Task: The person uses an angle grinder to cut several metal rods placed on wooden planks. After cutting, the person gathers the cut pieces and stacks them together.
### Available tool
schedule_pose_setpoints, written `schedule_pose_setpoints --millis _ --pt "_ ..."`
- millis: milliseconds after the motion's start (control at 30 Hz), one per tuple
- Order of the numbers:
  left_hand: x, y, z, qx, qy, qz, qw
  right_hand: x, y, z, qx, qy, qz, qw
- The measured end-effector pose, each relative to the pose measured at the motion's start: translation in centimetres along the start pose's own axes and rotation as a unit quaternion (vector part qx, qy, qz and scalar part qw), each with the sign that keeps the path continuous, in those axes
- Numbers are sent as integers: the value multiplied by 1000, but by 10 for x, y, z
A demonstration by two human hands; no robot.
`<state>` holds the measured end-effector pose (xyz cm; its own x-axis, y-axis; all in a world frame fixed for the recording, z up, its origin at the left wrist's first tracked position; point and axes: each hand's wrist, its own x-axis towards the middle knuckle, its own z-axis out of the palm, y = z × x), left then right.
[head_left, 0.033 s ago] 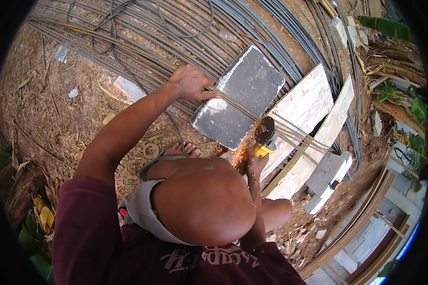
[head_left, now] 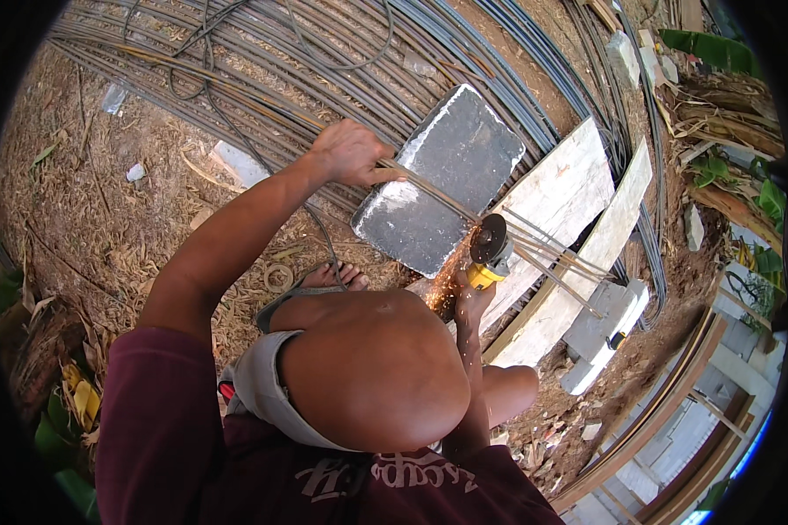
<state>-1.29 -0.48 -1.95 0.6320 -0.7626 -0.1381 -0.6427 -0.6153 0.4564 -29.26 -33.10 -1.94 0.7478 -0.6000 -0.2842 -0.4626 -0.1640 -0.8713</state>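
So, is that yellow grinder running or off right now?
Running: the yellow grinder in the right hand throws orange sparks from its dark disc, at the thin metal rods. Its switch cannot be made out.

Two hands, one foot, one grinder, one dark block and two pale boards are showing together.

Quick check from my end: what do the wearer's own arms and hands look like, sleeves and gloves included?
The left hand and right hand look ungloved, with no watch or band visible. The left sleeve is short, maroon and ends above the elbow. The right sleeve's edge is hard to make out.
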Motion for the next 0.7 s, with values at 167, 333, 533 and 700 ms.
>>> schedule_pose_setpoints --millis 167,333,533,700 --pt "3 -2 -12 -3 -35 -27 999 9 -9 11 13 31 84 996" --pt "5 0 -16 6 -66 -39 997 8 -15 11 -7 16 56 998" --pt "5 -5 -9 11 -5 -8 1000 9 -4 7 -35 13 46 998" --pt "3 -8 -1 4 47 13 999 5 -1 3 4 4 40 999"
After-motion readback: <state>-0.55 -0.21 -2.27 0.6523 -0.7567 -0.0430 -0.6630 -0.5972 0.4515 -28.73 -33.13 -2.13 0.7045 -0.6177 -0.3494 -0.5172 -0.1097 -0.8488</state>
